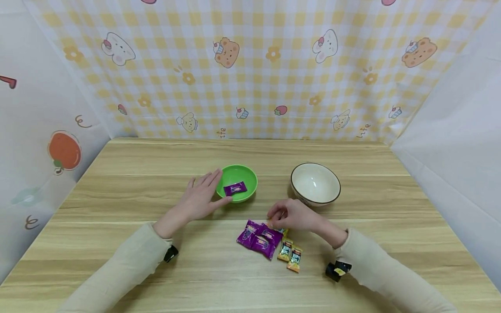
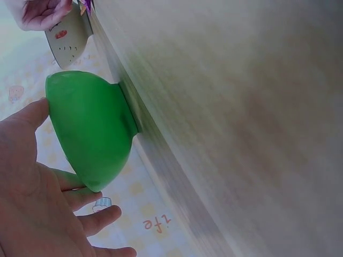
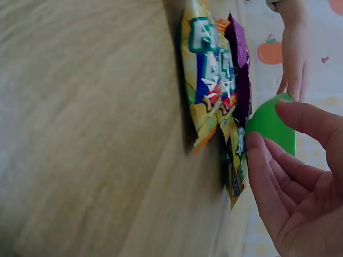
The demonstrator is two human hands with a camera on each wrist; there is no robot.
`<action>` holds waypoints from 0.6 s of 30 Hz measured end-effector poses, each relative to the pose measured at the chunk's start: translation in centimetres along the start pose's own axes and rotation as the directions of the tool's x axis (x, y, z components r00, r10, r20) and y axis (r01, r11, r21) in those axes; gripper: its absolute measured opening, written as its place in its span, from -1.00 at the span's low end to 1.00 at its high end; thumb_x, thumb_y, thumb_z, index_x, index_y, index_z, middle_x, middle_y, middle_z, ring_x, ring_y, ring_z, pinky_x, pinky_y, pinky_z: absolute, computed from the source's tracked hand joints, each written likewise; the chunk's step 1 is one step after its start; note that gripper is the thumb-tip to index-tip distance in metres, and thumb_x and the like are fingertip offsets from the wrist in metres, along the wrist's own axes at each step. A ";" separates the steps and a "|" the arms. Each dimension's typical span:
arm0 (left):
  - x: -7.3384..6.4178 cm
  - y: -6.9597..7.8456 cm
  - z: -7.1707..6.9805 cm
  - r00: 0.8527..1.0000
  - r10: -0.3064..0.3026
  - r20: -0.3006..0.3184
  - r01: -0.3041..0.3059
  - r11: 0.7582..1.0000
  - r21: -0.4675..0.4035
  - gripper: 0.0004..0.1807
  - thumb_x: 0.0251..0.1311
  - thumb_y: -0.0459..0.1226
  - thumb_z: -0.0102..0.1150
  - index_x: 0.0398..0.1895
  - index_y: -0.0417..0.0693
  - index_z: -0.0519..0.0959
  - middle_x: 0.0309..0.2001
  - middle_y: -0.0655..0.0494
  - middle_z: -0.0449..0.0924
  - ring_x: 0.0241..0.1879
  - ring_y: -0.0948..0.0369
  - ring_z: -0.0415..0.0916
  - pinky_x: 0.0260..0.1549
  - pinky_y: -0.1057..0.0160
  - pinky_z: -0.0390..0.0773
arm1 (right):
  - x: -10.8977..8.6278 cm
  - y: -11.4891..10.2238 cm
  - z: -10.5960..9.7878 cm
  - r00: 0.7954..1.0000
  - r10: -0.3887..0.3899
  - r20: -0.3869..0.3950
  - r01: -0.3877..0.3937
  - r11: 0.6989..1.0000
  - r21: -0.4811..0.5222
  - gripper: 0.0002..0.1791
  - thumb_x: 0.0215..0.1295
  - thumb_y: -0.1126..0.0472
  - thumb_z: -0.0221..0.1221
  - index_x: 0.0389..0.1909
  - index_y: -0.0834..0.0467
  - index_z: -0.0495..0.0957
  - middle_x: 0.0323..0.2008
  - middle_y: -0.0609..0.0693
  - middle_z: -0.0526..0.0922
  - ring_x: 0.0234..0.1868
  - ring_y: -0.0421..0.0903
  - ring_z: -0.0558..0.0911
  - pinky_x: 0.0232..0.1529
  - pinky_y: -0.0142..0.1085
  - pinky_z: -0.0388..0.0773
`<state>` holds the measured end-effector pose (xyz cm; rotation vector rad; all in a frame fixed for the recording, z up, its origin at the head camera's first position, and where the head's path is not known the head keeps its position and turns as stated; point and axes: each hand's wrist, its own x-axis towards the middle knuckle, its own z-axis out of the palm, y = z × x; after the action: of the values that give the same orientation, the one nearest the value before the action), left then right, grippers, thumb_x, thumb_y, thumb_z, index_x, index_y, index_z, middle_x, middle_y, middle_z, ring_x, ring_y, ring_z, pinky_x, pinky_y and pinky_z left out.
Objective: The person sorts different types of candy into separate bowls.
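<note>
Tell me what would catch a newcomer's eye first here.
The vivid green bowl stands out first, left of the dark-rimmed cream bowl in the head view, with a purple packet inside and the left hand against its side. Next come the shiny purple packets clustered on the wooden table, nearer the person. Beside that cluster, to its right, lie small yellow packets, close to the right hand.
</note>
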<state>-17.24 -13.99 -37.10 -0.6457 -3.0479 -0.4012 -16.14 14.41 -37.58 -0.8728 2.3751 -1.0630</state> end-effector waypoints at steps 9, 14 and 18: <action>0.0 0.1 -0.1 1.000 -0.001 0.004 0.001 1.000 -0.004 -0.05 0.07 0.31 -0.27 0.34 -0.18 -0.07 0.33 -0.05 -0.09 0.25 -0.06 -0.06 0.11 -0.22 -0.15 | -0.4 -0.6 1.0 0.996 -0.058 -0.067 0.047 0.986 -0.158 -0.79 -0.02 0.19 0.29 -0.34 0.16 0.57 -0.54 -0.23 0.52 -0.51 -0.30 0.47 -0.49 -0.42 0.44; 0.0 0.1 -0.2 1.000 -0.001 0.007 0.001 1.000 -0.013 -0.05 0.08 0.30 -0.25 0.34 -0.19 -0.07 0.33 -0.06 -0.08 0.25 -0.07 -0.06 0.10 -0.22 -0.14 | -0.6 -0.8 1.2 0.994 -0.078 -0.073 0.066 0.984 -0.163 -0.77 -0.03 0.20 0.30 -0.33 0.19 0.57 -0.50 -0.16 0.56 -0.50 -0.29 0.48 -0.47 -0.43 0.45; 0.0 0.1 -0.2 1.000 0.000 0.010 0.000 1.000 -0.015 -0.05 0.08 0.30 -0.24 0.34 -0.19 -0.08 0.33 -0.07 -0.08 0.25 -0.07 -0.06 0.10 -0.23 -0.13 | -0.8 -1.1 1.7 0.995 -0.095 -0.035 0.087 0.982 -0.169 -0.72 -0.02 0.17 0.30 -0.28 0.22 0.56 -0.45 -0.10 0.57 -0.48 -0.26 0.48 -0.45 -0.44 0.45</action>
<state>-17.19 -13.94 -36.88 -0.6499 -3.0576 -0.4230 -14.16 13.44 -37.75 -1.0358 2.5101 -0.9347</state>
